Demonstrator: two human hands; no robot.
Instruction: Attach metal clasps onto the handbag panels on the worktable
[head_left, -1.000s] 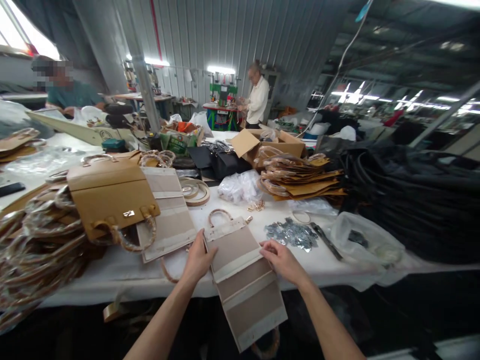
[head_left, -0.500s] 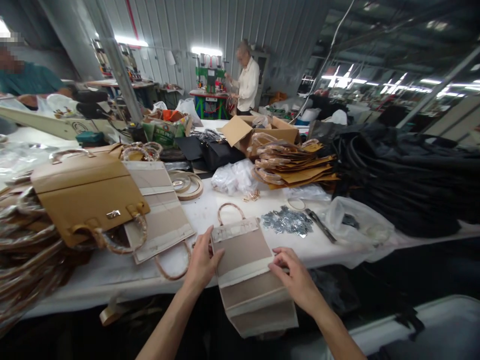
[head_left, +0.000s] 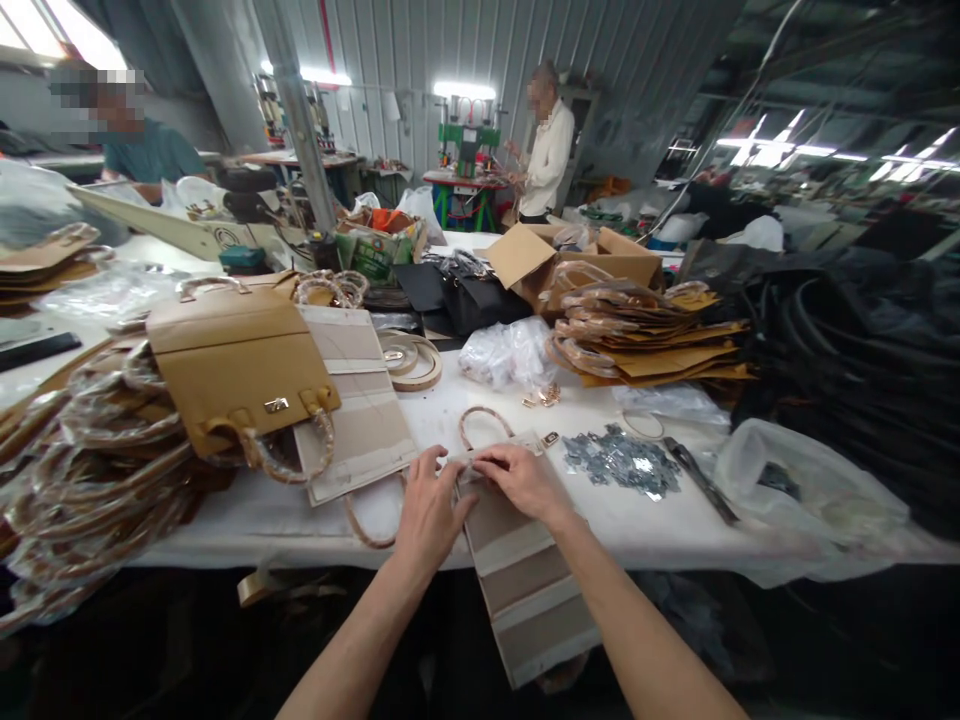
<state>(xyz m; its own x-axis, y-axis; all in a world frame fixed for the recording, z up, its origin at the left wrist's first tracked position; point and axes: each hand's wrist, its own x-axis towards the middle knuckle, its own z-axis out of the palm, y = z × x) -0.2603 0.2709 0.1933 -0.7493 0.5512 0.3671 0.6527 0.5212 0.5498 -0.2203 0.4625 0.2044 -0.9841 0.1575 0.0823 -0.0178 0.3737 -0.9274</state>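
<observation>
A flat beige bag panel (head_left: 529, 580) with pale stripes and a looped handle (head_left: 484, 420) lies over the front edge of the white table (head_left: 300, 520), its lower part hanging off. My left hand (head_left: 431, 505) presses on the panel's upper left corner with the fingers laid flat. My right hand (head_left: 521, 478) rests on the top band, fingers curled down onto it beside the left hand. A small gold clasp (head_left: 550, 439) lies just right of the panel's top.
A second beige panel (head_left: 360, 410) and a tan handbag (head_left: 240, 365) lie to the left, over wrapped handles (head_left: 90, 470). A pile of small metal pieces (head_left: 622, 462), a tool (head_left: 697, 480), clear bags (head_left: 810, 485) and stacked tan panels (head_left: 645, 340) sit right. Two people work behind.
My right hand has moved from the panel's right edge up to its top band, beside the left hand. The panel has been shifted a little on the table.
</observation>
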